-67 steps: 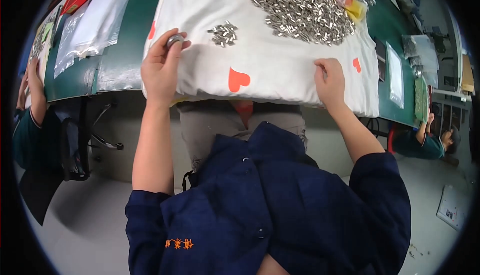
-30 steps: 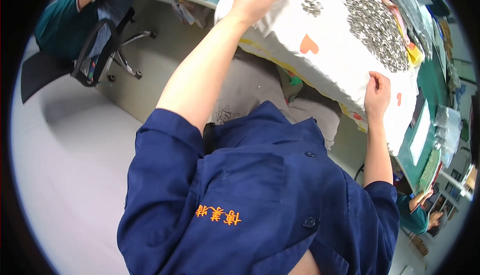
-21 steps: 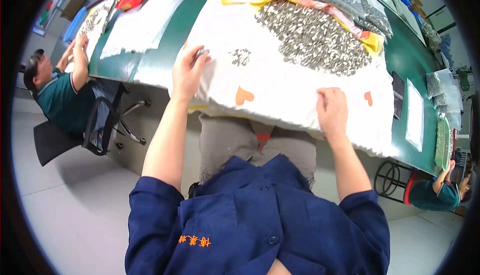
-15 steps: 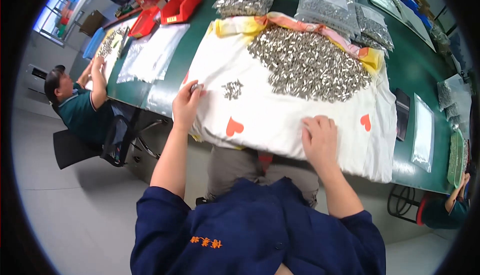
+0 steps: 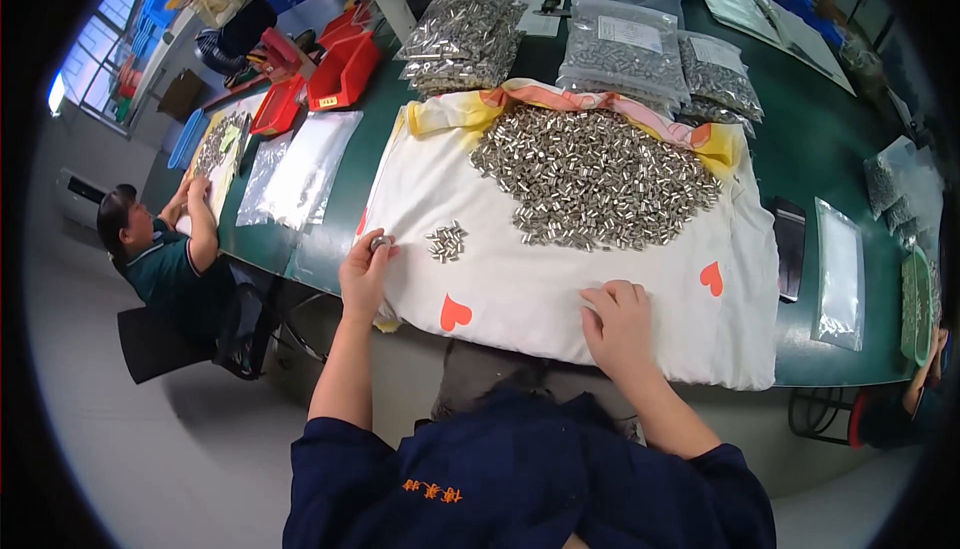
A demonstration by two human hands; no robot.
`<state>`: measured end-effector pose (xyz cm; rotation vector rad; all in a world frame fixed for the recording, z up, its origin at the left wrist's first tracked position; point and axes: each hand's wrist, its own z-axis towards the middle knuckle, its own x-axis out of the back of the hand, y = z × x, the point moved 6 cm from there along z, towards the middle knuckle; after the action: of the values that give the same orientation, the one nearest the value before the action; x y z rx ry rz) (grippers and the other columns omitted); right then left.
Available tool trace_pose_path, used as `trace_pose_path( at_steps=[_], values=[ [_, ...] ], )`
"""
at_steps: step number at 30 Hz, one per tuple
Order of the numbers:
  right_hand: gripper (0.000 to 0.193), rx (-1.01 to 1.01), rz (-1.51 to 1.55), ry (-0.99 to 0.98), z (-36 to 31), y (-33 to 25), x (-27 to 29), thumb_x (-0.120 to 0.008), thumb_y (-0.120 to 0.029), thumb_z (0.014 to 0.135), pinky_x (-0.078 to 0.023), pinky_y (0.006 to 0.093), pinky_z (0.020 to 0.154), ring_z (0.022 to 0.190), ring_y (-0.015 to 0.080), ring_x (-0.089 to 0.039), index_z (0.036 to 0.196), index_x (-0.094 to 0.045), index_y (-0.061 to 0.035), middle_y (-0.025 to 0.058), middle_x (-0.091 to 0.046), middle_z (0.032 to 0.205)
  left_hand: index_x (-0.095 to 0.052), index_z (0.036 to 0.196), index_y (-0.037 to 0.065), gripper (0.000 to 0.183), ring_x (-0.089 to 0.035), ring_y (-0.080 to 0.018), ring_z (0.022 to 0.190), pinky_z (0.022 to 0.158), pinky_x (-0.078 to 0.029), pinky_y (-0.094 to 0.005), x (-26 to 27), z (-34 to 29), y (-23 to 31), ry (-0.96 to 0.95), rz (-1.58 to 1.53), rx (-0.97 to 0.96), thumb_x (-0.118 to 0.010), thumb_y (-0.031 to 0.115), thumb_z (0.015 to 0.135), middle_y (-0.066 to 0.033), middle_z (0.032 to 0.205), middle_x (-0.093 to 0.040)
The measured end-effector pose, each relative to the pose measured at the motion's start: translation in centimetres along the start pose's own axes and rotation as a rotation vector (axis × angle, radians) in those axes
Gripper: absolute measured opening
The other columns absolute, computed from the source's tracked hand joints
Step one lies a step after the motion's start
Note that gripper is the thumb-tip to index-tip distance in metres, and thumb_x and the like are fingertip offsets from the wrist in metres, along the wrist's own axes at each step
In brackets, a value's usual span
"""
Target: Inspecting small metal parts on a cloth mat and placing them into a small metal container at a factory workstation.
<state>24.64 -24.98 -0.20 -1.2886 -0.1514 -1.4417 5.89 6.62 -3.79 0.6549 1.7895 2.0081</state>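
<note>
My left hand (image 5: 364,275) is at the left edge of a white cloth (image 5: 540,294), its thumb and fingers closed on a small metal piece (image 5: 379,242); a grey, rounded end shows. Just right of it lies a small cluster of short silver metal sleeves (image 5: 447,242). My right hand (image 5: 620,329) rests on the cloth near its front edge, fingers loosely bent and thumb apart, with nothing visible in it. Farther back, a big heap of the same metal sleeves (image 5: 600,184) spreads over the cloth, against its rolled yellow and pink back edge (image 5: 580,99).
Filled plastic bags (image 5: 622,44) and another bag of metal parts (image 5: 465,34) stand behind the cloth. Red bins (image 5: 342,71) and flat clear bags (image 5: 305,169) lie left on the green table (image 5: 800,149). A co-worker (image 5: 165,259) sits at the left; another person's hand (image 5: 937,344) shows far right.
The whole view has shifted, so the table and cloth appear lower and more of the far side shows. Both hands keep about the same places on the cloth.
</note>
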Motion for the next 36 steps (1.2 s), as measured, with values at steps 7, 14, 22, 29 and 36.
trace_pose_path(
  at_steps=[7,14,22,29,36],
  values=[
    [0.018,0.0,-0.012,-0.031,0.1,0.2,0.3,-0.062,-0.007,0.069,-0.039,0.0383,0.072,0.08,0.028,-0.048,0.087,-0.061,-0.0085,0.0082,-0.052,0.085,-0.053,0.112,-0.005,0.025,-0.061,-0.0173,0.089,0.082,-0.048,-0.0261,0.6,0.1,0.2,-0.115,-0.064,0.049,-0.051,0.001,0.088,-0.0122,0.101,-0.061],
    [0.015,-0.058,0.028,-0.083,4.1,-2.6,-0.1,-0.06,-0.006,0.074,-0.044,0.0368,0.071,0.08,0.0278,-0.055,0.089,-0.061,-0.0062,0.0092,-0.059,0.083,-0.053,0.111,-0.005,0.024,-0.062,-0.0176,0.091,0.081,-0.049,-0.026,0.6,1.1,2.3,-0.344,-0.085,0.156,-0.05,0.001,0.088,-0.0118,0.098,-0.062],
    [0.012,0.261,-0.141,0.035,17.2,-5.3,-9.9,-0.057,-0.006,0.073,-0.042,0.0362,0.075,0.083,0.0247,-0.054,0.084,-0.062,-0.0065,0.0066,-0.059,0.083,-0.062,0.099,0.005,0.019,-0.062,-0.0235,0.082,0.075,-0.047,-0.0309,-11.2,5.4,5.4,-0.946,0.364,-0.324,-0.058,0.006,0.08,-0.0085,0.091,-0.065],
    [0.014,0.289,-0.333,-0.109,17.1,-5.4,-12.7,-0.053,-0.007,0.07,-0.039,0.0354,0.075,0.086,0.0221,-0.051,0.082,-0.06,-0.0064,0.0046,-0.056,0.086,-0.063,0.099,0.007,0.021,-0.06,-0.0278,0.08,0.073,-0.047,-0.0342,-10.6,4.1,4.8,-1.116,0.368,-0.397,-0.059,0.006,0.078,-0.0096,0.09,-0.064],
    [0.009,0.296,-0.359,-0.108,17.5,-5.4,-12.4,-0.053,-0.006,0.069,-0.041,0.0335,0.073,0.083,0.0225,-0.051,0.074,-0.06,-0.0055,0.0056,-0.054,0.08,-0.062,0.101,0.005,0.021,-0.059,-0.0182,0.071,0.066,-0.047,-0.0277,-10.3,4.1,3.5,-0.988,0.264,-0.051,-0.057,0.003,0.081,-0.0086,0.085,-0.064]
  ],
)
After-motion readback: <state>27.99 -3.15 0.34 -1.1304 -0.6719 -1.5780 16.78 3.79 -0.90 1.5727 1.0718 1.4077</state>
